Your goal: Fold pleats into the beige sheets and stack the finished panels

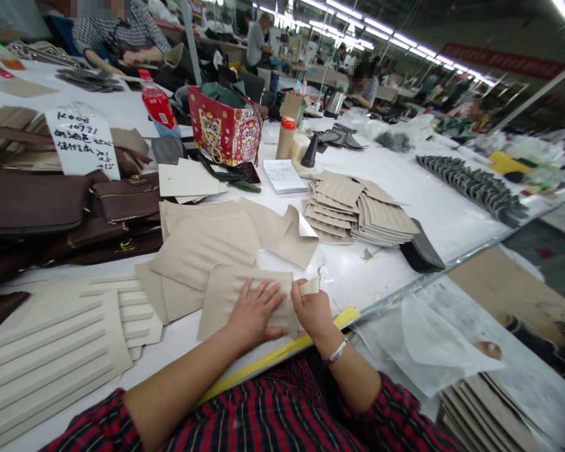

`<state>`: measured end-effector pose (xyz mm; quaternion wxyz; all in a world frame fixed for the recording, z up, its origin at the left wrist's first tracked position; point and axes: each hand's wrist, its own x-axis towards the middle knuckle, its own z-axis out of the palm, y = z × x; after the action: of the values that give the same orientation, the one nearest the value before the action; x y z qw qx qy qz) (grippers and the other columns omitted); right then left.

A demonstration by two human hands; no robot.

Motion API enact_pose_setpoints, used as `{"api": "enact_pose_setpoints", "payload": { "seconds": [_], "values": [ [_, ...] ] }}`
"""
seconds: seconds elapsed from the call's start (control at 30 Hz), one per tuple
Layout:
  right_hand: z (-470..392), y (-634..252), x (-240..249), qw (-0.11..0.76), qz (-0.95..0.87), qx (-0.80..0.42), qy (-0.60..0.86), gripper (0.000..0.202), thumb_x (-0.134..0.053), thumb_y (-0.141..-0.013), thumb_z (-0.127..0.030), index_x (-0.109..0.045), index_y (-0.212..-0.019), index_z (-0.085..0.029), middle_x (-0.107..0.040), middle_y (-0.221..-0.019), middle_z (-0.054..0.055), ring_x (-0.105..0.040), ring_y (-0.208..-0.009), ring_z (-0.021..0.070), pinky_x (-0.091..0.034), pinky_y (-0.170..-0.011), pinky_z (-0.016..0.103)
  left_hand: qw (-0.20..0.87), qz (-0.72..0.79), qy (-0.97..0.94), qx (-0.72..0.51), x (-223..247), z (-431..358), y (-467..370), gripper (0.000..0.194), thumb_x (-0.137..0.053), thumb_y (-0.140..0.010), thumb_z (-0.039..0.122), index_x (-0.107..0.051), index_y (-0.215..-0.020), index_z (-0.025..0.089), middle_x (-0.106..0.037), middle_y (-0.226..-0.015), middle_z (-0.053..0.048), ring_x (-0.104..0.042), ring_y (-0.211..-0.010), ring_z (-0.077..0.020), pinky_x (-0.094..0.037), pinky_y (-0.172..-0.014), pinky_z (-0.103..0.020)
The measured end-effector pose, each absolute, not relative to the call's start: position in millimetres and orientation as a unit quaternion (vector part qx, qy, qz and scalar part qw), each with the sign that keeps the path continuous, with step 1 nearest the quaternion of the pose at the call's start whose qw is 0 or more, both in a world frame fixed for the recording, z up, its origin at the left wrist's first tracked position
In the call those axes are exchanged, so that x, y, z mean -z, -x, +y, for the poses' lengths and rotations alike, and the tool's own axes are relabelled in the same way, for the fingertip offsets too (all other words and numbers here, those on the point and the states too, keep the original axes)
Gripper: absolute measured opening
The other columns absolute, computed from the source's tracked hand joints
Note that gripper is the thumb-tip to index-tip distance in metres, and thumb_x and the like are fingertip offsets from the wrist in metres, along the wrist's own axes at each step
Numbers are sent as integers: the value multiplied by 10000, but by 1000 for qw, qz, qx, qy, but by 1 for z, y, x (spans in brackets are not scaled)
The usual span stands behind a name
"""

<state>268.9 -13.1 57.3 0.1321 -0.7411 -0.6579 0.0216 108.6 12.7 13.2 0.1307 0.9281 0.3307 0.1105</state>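
My left hand (255, 314) lies flat with spread fingers on a beige sheet (221, 301) near the table's front edge. At the sheet's right edge, my right hand (312, 309) is closed in a pinch on a small cream piece (309, 287), which sticks out above the fingers. Behind the hands are more beige sheets (207, 242), overlapping, and one folded sheet (297, 238) with a white underside showing. Pale ribbed panels (70, 351) lie to the left.
Stacked beige pieces (381, 216) sit behind right, beside a black block (421, 245). Brown leather bags (32, 201) fill the left. Farther back stand a red bottle (159, 107), a red box (226, 125) and a notepad (284, 176). Another person (122, 37) sits across the table.
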Motion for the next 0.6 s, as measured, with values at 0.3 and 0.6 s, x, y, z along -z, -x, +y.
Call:
{"api": "enact_pose_setpoints", "payload": {
  "seconds": [0.3, 0.6],
  "values": [
    [-33, -265, -68, 44, -661, -90, 744, 402, -334, -883, -347, -646, -738, -140, -599, -500, 80, -594, -534, 175, -337, -483, 232, 149, 345, -918, -128, -11, 12, -108, 727, -517, -657, 675, -435, -1248, 260, -362, -1377, -73, -256, -1276, -289, 25, -1042, -532],
    [26, -276, -75, 86, -646, -63, 756, 405, -331, -894, -358, -645, -759, -140, -634, -583, 87, -616, -635, 182, -363, -553, 238, 138, 349, -918, -129, -9, 10, -110, 720, -503, -672, 670, -427, -1254, 252, -357, -1379, -82, -237, -1286, -290, 55, -1033, -543]
  ]
}}
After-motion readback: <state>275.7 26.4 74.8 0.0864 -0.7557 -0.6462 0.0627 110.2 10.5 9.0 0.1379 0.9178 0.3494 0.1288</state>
